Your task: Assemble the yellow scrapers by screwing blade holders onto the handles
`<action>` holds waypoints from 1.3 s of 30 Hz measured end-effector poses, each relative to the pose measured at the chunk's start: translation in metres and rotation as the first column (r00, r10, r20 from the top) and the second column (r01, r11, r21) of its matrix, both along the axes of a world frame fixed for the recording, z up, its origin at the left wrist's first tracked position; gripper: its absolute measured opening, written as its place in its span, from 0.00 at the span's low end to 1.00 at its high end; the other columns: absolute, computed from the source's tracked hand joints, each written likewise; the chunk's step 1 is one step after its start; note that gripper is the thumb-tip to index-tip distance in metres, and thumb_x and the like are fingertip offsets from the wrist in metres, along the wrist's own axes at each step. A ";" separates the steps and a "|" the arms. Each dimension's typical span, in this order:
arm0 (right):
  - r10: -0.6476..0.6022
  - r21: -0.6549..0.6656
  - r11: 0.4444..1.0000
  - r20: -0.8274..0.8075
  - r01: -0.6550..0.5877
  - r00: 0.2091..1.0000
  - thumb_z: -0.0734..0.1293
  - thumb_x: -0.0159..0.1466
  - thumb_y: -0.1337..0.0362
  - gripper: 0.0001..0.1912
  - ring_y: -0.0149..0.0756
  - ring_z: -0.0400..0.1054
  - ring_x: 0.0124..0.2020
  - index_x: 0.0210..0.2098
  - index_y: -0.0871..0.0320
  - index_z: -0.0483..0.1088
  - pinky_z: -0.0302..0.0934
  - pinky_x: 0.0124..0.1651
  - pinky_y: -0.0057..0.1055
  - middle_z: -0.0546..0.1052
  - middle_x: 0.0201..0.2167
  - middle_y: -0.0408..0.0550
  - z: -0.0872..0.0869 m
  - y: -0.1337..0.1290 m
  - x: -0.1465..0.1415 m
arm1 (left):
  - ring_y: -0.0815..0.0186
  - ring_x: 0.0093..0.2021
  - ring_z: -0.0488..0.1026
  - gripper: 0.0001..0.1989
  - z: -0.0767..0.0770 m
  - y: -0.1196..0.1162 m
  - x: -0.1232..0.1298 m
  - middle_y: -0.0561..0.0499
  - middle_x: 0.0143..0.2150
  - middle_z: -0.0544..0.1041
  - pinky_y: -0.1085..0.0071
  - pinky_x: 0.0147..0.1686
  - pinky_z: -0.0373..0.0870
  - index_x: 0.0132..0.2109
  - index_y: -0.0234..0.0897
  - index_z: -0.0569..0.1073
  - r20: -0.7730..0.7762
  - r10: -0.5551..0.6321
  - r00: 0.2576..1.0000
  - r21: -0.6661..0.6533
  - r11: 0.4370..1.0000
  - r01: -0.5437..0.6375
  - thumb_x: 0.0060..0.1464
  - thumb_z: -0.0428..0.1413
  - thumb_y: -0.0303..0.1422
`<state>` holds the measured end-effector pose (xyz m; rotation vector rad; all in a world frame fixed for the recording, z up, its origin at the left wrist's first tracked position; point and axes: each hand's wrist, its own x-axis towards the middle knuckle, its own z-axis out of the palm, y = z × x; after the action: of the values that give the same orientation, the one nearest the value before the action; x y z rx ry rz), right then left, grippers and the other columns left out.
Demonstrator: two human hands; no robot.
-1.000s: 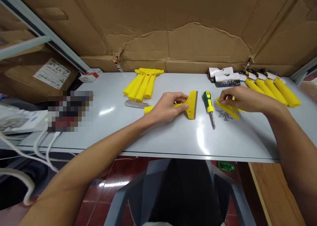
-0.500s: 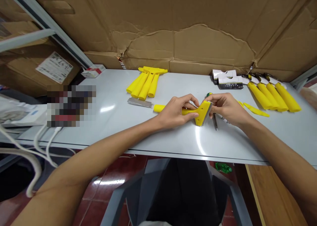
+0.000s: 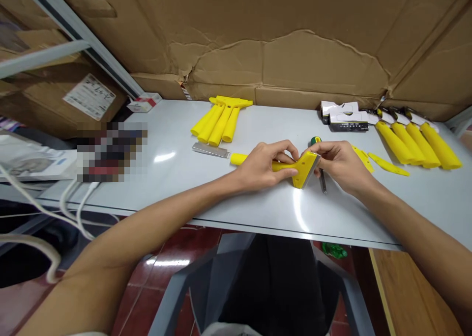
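Observation:
My left hand (image 3: 267,165) is closed around the neck of a yellow scraper (image 3: 303,171), whose handle points left and whose wide head carries a metal blade along its right edge. At that edge my right hand (image 3: 339,165) pinches the upper part of the head, its fingertips partly hidden behind it. Under the right hand lies a screwdriver (image 3: 323,181) with a green and yellow handle end. Flat metal blades (image 3: 211,150) rest left of the scraper's handle. Thin yellow plastic pieces (image 3: 388,165) lie to the right of my right hand.
Several yellow scraper handles (image 3: 221,122) are grouped at the back. More yellow scrapers (image 3: 418,142) with card sleeves stand at right, beside black-and-white packages (image 3: 344,117). A small red-white box (image 3: 145,102) sits at back left; white cables (image 3: 85,208) hang over the left edge. Cardboard (image 3: 295,66) closes the back.
The view has shifted slightly. Both hands keep their hold on the scraper, and the right fingers have moved only a little at the blade edge.

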<state>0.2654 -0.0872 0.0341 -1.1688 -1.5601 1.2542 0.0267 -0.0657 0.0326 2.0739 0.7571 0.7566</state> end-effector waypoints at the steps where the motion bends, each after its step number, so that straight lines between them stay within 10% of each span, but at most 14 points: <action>1: 0.002 -0.001 1.000 -0.006 -0.002 1.000 0.83 0.58 0.50 0.16 0.27 0.66 0.23 0.34 0.55 0.84 0.63 0.29 0.30 0.81 0.29 0.43 0.000 0.000 0.000 | 0.63 0.46 0.87 0.10 0.000 0.000 0.000 0.52 0.43 0.88 0.64 0.56 0.78 0.48 0.40 0.74 0.001 -0.001 1.000 0.005 1.000 0.001 0.61 0.65 0.33; 14: 0.046 -0.016 0.999 -0.005 -0.046 0.999 0.82 0.61 0.51 0.12 0.30 0.68 0.25 0.34 0.51 0.84 0.65 0.30 0.31 0.77 0.25 0.41 0.000 0.002 0.005 | 0.65 0.42 0.85 0.08 0.000 -0.003 0.004 0.53 0.41 0.87 0.66 0.49 0.77 0.45 0.40 0.77 0.036 0.077 0.996 0.020 0.997 -0.078 0.58 0.65 0.33; 27: 0.084 -0.130 0.986 -0.150 -0.103 0.985 0.73 0.64 0.33 0.31 0.37 0.73 0.31 0.30 0.56 0.80 0.64 0.29 0.34 0.79 0.31 0.51 0.012 0.000 0.005 | 0.64 0.42 0.84 0.09 0.000 0.001 0.004 0.51 0.40 0.86 0.65 0.48 0.79 0.45 0.40 0.76 0.012 0.122 0.992 -0.003 0.992 -0.122 0.60 0.64 0.37; 39: -0.012 0.175 0.984 0.270 -0.037 0.963 0.79 0.61 0.43 0.21 0.34 0.65 0.29 0.34 0.55 0.80 0.60 0.34 0.35 0.75 0.27 0.44 0.011 -0.006 -0.004 | 0.66 0.40 0.80 0.09 0.000 -0.009 0.002 0.53 0.40 0.83 0.68 0.46 0.77 0.48 0.41 0.75 -0.017 0.128 0.992 0.056 0.990 -0.127 0.66 0.62 0.39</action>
<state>0.2613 -0.0936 0.0448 -1.2539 -1.8405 0.9681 0.0289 -0.0743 0.0330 2.1002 0.8967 0.8356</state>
